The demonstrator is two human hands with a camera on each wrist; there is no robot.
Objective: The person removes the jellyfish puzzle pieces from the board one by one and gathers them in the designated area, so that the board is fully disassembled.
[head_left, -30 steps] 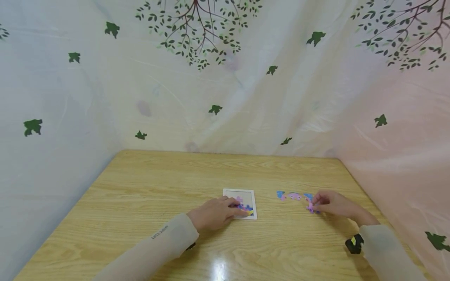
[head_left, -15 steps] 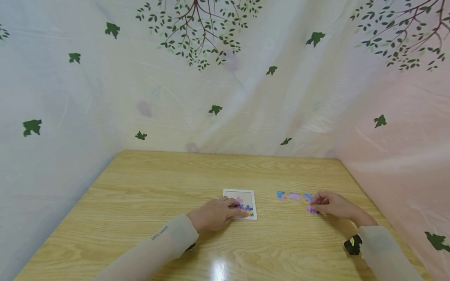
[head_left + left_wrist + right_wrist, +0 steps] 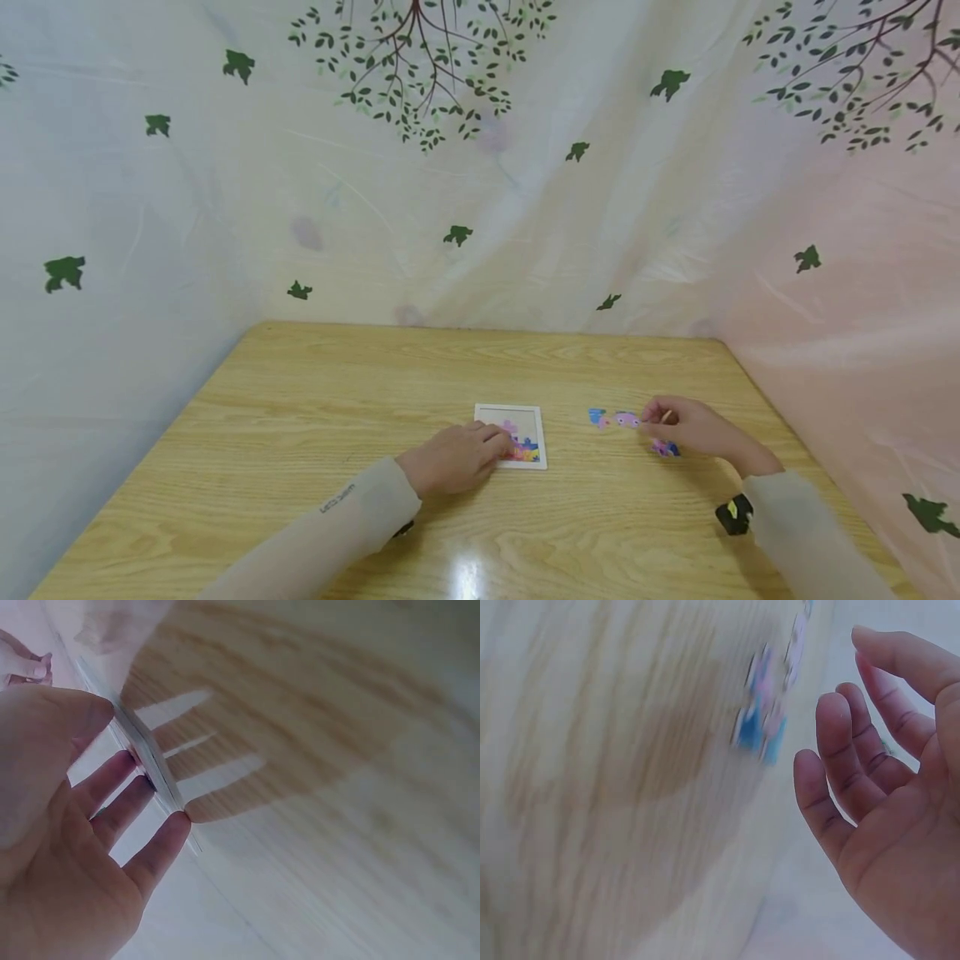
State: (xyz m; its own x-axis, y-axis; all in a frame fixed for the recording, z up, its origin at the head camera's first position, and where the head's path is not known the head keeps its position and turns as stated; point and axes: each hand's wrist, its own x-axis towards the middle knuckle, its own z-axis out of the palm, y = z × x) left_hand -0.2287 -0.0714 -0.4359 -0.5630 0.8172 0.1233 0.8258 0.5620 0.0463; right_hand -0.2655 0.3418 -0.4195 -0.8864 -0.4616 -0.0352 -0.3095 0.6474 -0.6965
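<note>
In the head view my left hand (image 3: 453,458) rests at the left side of a white-rimmed puzzle tray (image 3: 542,421). Colourful puzzle pieces (image 3: 529,451) fill its lower part, some hidden by my fingers. The left wrist view shows thumb and fingers touching the edge of the tray (image 3: 161,769). My right hand (image 3: 693,429) hovers at the loose pieces, fingers loosely bent. Left of its fingertips lies a pink puzzle piece with eyes (image 3: 627,419); a purple-and-blue piece (image 3: 665,448) lies below it. In the right wrist view nothing shows between my right fingers (image 3: 832,731).
A blue-and-pink puzzle piece (image 3: 597,417) lies at the left end of the loose row. The wooden table (image 3: 337,367) runs back to a pale curtain (image 3: 360,200) printed with leaves. Another curtain side (image 3: 840,350) borders the right edge.
My right hand has shifted left and slightly up, from the right end of the loose pieces to beside the pink one. The left thumb has drawn back from over the tray, which stays put.
</note>
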